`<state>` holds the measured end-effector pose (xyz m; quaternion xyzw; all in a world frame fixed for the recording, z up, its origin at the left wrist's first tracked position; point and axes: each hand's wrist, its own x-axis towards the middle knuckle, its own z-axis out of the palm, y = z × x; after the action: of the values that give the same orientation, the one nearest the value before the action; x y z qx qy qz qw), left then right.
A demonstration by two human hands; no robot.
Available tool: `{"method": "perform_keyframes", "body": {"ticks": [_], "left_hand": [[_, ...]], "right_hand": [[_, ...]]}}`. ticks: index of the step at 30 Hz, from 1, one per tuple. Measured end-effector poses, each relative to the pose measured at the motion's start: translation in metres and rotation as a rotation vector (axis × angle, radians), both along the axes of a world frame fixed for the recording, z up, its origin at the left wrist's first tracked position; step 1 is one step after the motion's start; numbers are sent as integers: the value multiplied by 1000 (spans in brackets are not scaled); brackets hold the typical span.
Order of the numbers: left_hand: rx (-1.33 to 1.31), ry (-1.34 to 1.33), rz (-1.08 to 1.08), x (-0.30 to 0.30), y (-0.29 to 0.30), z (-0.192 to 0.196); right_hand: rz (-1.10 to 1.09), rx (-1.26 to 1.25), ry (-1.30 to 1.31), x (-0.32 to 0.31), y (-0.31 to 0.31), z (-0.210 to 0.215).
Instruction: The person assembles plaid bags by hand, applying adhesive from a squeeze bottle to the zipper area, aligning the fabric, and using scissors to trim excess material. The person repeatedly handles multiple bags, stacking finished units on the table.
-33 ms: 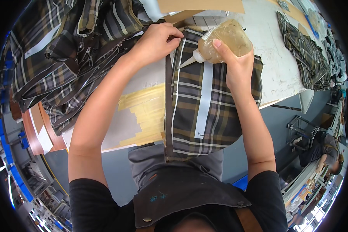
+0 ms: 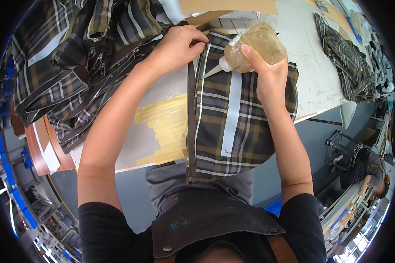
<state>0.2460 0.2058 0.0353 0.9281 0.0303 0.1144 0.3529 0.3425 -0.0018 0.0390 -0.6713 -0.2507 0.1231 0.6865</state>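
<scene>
A plaid fabric piece [image 2: 254, 136] in black, brown and white lies in front of me and hangs over the table's near edge. A dark zipper tape [image 2: 191, 118] runs down its left edge, and a pale strip [image 2: 231, 118] lies along its middle. My right hand [image 2: 272, 76] grips a squeeze bottle [image 2: 264, 41] of cloudy yellowish liquid, tilted so its white nozzle tip is at the fabric beside the zipper tape. At the fabric's far left corner my left hand [image 2: 177, 48] has its fingers curled and pinched on the edge. Its fingertips are partly hidden.
Piled plaid fabric pieces with zippers [image 2: 96, 65] cover the table's left. Another plaid bundle [image 2: 349, 65] lies at the far right. Brown cardboard [image 2: 232, 6] sits at the back. Yellow tape [image 2: 166, 127] covers part of the tabletop. A seated person [image 2: 368, 175] is off to the right.
</scene>
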Motion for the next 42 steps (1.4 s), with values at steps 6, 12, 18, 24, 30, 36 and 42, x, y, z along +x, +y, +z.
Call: {"method": "perform_keyframes", "body": {"ticks": [6,12,18,24,30,36,42], "left_hand": [[-56,9,22,-2,-2,1],[-73,9,18,-4,-4,3],[-103,18,6,-7,-4,1],[-426,203,165,-28,-16,3],[-925,423,269,-61,-33,26],[-1203,485,284,-113,-46,39],[-1282,476,308,-143,-59,45]], "right_hand": [[14,-41,59,-15,-7,5],[47,-74,98,-26,-18,6],[45,-123,162,-39,-28,7],[99,118,403,-46,-42,27],[9,222,551,-36,-58,28],[67,273,573,-42,-63,23],[23,78,300,-57,-53,16]]}}
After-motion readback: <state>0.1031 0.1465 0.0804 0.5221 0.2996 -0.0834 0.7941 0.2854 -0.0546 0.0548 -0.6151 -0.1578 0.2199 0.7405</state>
